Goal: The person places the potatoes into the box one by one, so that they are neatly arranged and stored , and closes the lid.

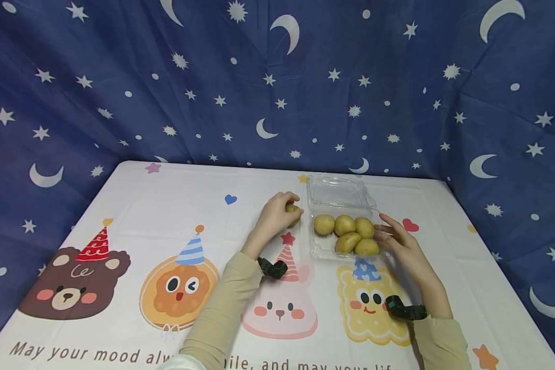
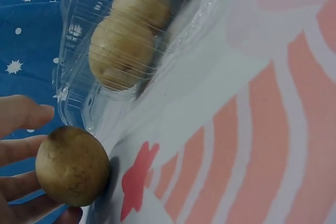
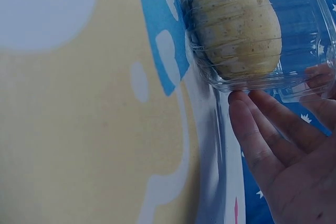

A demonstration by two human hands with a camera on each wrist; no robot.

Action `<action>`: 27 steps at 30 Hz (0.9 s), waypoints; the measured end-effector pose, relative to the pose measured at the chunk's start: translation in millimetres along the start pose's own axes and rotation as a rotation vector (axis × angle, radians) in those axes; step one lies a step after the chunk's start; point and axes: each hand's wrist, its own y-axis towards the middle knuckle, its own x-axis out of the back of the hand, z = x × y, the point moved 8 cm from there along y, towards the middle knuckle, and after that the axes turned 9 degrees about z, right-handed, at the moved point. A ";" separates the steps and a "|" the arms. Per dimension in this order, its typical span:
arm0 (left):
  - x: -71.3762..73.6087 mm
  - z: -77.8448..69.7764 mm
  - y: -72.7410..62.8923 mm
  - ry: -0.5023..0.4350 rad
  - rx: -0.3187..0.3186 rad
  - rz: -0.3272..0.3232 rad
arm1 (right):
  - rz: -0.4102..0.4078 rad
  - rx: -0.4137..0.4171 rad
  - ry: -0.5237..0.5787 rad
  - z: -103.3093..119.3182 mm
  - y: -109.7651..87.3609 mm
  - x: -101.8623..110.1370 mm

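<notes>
My left hand grips a potato just left of a clear plastic clamshell box. In the left wrist view, the fingers lie behind and beside the potato, low over the tablecloth. Several yellow-brown potatoes sit in the box's base, grouped toward its middle and right. The hinged lid lies folded back toward the curtain. At the box's right side, my right hand touches the wall with extended fingertips. Another finger shows partly through the plastic in the right wrist view.
A white tablecloth printed with cartoon faces covers the table. Behind the table hangs a dark blue curtain with moons and stars. Black wrist cameras are strapped to both forearms.
</notes>
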 end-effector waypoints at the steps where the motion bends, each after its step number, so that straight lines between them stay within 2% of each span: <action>1: -0.7 0.7 -0.1 -0.002 0.001 0.007 | 0.000 0.001 0.000 0.1 0.0 0.0; 10: -8.0 6.6 0.2 0.025 0.002 0.066 | -0.001 0.006 -0.001 -0.2 -0.2 0.0; 27: -11.5 12.7 0.0 0.011 0.030 0.165 | -0.006 0.002 -0.014 0.2 -0.7 0.6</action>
